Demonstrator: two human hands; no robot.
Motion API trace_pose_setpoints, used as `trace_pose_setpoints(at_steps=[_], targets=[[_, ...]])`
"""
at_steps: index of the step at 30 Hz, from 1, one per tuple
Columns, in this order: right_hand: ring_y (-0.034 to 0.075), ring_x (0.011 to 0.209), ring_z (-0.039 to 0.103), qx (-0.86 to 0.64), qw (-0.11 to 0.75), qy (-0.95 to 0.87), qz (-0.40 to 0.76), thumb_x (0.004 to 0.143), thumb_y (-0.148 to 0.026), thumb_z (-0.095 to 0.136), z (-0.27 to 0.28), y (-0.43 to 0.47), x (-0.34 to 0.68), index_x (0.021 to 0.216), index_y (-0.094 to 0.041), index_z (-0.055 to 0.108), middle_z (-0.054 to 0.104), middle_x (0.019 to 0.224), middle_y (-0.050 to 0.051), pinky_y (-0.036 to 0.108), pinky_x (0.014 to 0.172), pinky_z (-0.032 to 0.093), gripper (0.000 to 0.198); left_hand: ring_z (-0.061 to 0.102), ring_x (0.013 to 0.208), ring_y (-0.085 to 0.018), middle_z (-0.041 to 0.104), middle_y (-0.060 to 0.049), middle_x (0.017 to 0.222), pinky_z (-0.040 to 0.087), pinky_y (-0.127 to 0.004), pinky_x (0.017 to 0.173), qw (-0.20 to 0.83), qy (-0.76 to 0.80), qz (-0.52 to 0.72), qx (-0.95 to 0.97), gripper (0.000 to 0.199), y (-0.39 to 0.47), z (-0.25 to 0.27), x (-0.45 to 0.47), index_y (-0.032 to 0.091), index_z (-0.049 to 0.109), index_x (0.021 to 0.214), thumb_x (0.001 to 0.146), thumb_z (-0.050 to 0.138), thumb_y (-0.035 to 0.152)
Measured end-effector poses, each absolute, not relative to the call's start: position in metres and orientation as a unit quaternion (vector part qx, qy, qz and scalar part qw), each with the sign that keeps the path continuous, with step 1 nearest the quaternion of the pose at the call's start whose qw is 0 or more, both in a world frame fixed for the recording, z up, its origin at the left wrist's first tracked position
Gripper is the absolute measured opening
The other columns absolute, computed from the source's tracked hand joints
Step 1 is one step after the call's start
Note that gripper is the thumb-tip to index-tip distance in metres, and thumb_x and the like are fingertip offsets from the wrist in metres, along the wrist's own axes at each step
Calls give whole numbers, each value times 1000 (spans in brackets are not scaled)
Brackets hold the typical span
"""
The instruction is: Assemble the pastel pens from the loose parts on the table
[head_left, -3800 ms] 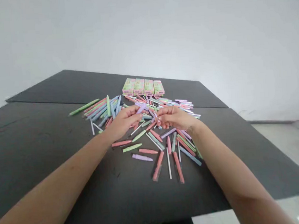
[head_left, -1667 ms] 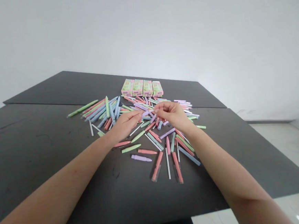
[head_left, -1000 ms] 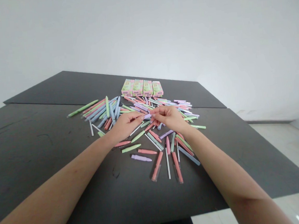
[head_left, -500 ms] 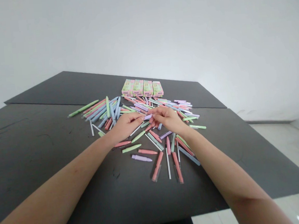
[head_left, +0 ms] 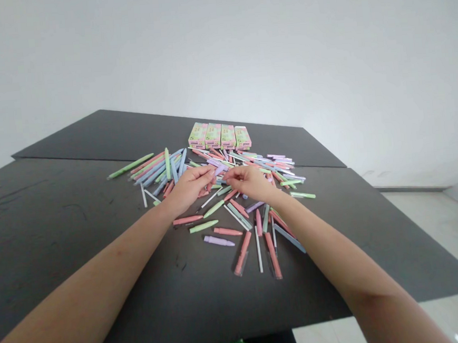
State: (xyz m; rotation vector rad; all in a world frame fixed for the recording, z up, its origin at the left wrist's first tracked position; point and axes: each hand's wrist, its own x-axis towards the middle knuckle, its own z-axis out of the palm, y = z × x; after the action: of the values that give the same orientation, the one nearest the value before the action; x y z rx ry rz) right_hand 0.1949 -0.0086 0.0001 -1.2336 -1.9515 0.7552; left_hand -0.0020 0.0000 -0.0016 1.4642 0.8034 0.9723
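Note:
My left hand (head_left: 190, 189) pinches a short purple pen barrel (head_left: 219, 169) between thumb and fingertips, its free end tilted up to the right. Just right of it, my right hand (head_left: 251, 183) has thumb and fingers pressed together; whatever is between them, if anything, is too small to make out. A small gap separates the two hands. Beneath and around them lie loose pen parts: a green barrel piece (head_left: 214, 209), a red barrel piece (head_left: 228, 231), a purple barrel piece (head_left: 218, 241) and a white refill (head_left: 259, 249).
Several green and pink boxes (head_left: 228, 136) stand in a row behind the pen parts. At the left is a pile of longer pens, with a green pen (head_left: 131, 166) at its outer edge. More parts spread to the right. The dark table (head_left: 155, 299) has a seam across it.
My hands have come apart slightly. The purple barrel has stayed with my left hand and now tilts upward, while my right hand's fingers have left it.

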Motion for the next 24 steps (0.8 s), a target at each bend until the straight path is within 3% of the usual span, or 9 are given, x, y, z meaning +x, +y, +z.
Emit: trace_pose_setpoints(at_steps=[5, 9, 14, 20, 24], targets=[[20, 83, 64, -393, 144, -902, 101, 78, -7, 57, 0, -1, 164, 84, -16, 75, 73, 90, 9, 30, 80, 45, 21, 43, 53, -7, 52, 2, 67, 33, -17, 46, 599, 342, 450, 568, 27, 2, -2, -4, 15, 66, 86, 79, 66, 42], [22, 93, 65, -376, 19, -926, 24, 84, -14, 54, 0, 0, 149, 91, -14, 74, 73, 97, 13, 31, 82, 45, 21, 45, 51, -7, 53, 1, 64, 34, -18, 47, 606, 311, 468, 563, 26, 8, -5, -6, 15, 65, 79, 80, 66, 40], [24, 97, 65, -356, -49, -932, -54, 90, -18, 47, 4, -3, 141, 95, -12, 72, 71, 100, 16, 31, 80, 46, 25, 45, 50, -8, 53, 1, 61, 33, -18, 45, 602, 300, 478, 565, 25, 10, -5, -8, 14, 65, 77, 81, 64, 39], [27, 88, 67, -297, -111, -946, -65, 80, -12, 54, 15, 3, 131, 92, -8, 71, 72, 92, 18, 33, 73, 47, 21, 43, 48, -7, 51, 2, 57, 29, -17, 43, 595, 307, 477, 570, 25, 10, -3, -10, 14, 64, 75, 82, 63, 38], [26, 81, 67, -290, -100, -950, -48, 76, -15, 55, 20, 7, 136, 84, -9, 69, 72, 88, 17, 32, 67, 46, 17, 44, 48, -7, 52, 2, 60, 29, -17, 41, 590, 307, 498, 557, 24, 14, -5, -12, 13, 65, 77, 80, 66, 37]])
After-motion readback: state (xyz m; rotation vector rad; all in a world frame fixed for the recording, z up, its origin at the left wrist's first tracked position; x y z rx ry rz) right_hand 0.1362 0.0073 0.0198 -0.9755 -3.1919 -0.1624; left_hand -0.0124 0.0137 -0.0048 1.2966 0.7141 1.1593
